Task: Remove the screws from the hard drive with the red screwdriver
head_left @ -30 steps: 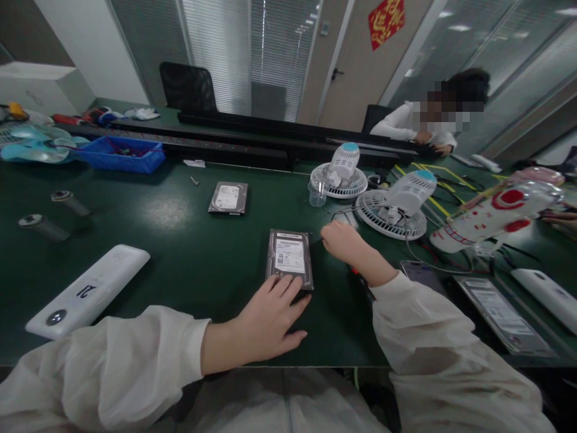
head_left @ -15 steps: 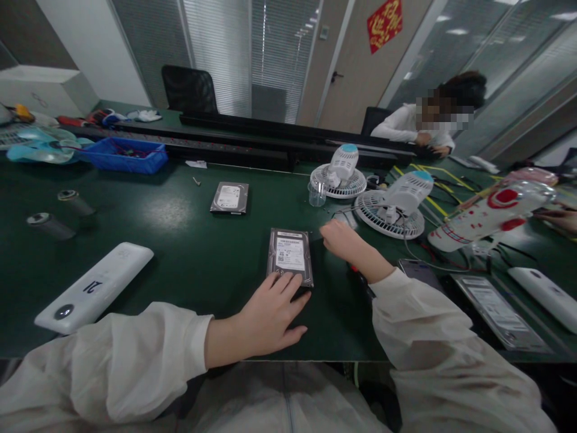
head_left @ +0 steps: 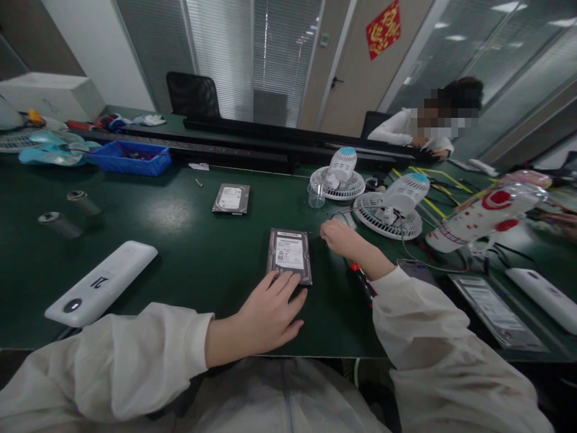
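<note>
A hard drive (head_left: 288, 255) with a white label lies flat on the green table in front of me. My left hand (head_left: 270, 310) rests on its near edge, fingers stretched out and thumb apart. Just right of the drive, my right hand (head_left: 341, 237) is closed, fingertips pinched low over the table; whatever is in them is too small or hidden to make out. A red-and-black handled tool (head_left: 362, 282) lies beside my right forearm, partly covered by the sleeve. Farther back sits a second hard drive (head_left: 231, 199). A clear plastic cup (head_left: 316, 196) stands beyond my right hand.
Two white fans (head_left: 387, 213) lie at the back right, near a white-and-red bottle (head_left: 487, 210). Another drive-like device (head_left: 498, 313) is at right. At left are a white power bank (head_left: 101, 282), metal cylinders (head_left: 61, 225) and a blue bin (head_left: 130, 161). A person (head_left: 424, 129) sits opposite.
The view has shifted slightly, and more of the red-and-black handled tool shows. Both hands stay in nearly the same place by the drive.
</note>
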